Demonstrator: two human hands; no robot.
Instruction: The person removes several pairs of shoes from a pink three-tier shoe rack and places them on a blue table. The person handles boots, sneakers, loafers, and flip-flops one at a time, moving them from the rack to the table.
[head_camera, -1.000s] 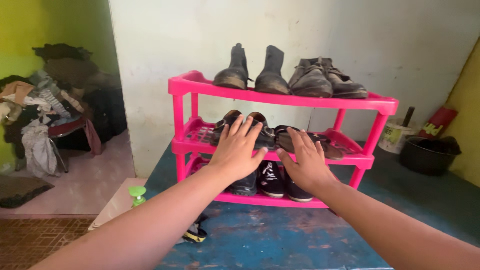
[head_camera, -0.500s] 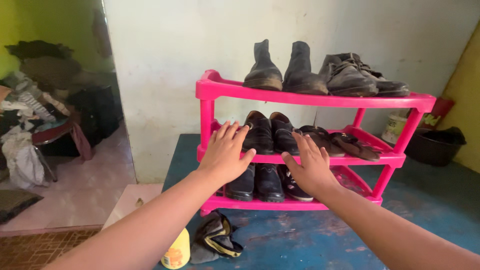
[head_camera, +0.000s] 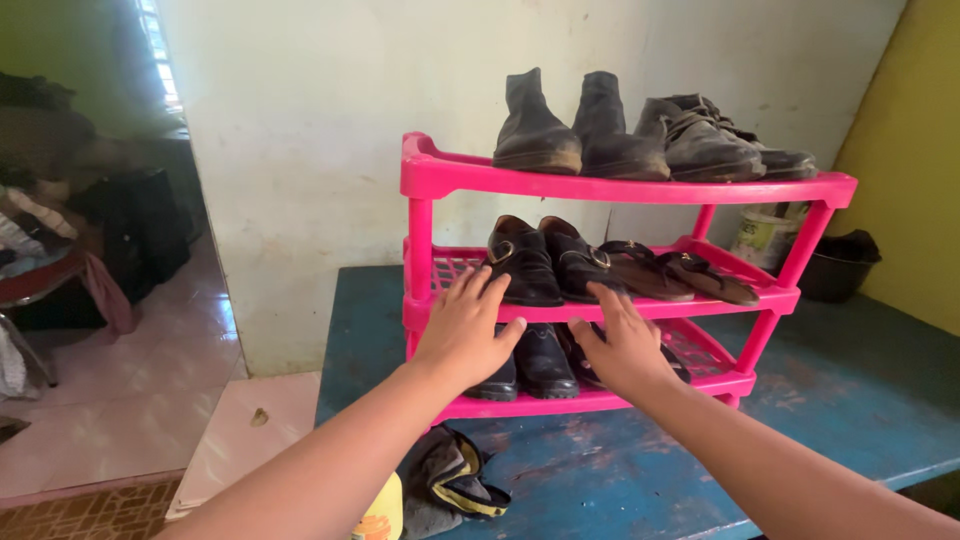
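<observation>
- Left hand (head_camera: 468, 330) and right hand (head_camera: 622, 342) — both open, fingers spread — reach toward the black shoes (head_camera: 545, 258) on the middle shelf of the pink rack (head_camera: 620, 186).
- Reaching step, judging by this; grasping would need fingers closing around a shoe.

A pink three-tier shoe rack (head_camera: 440, 180) on the blue floor (head_camera: 850, 390) carries dark boots (head_camera: 580, 125) and shoes (head_camera: 545, 260).

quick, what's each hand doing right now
Left hand: open, fingers spread, on the pink shoe rack, holding nothing.
Right hand: open, at the middle shelf, holding nothing.
</observation>
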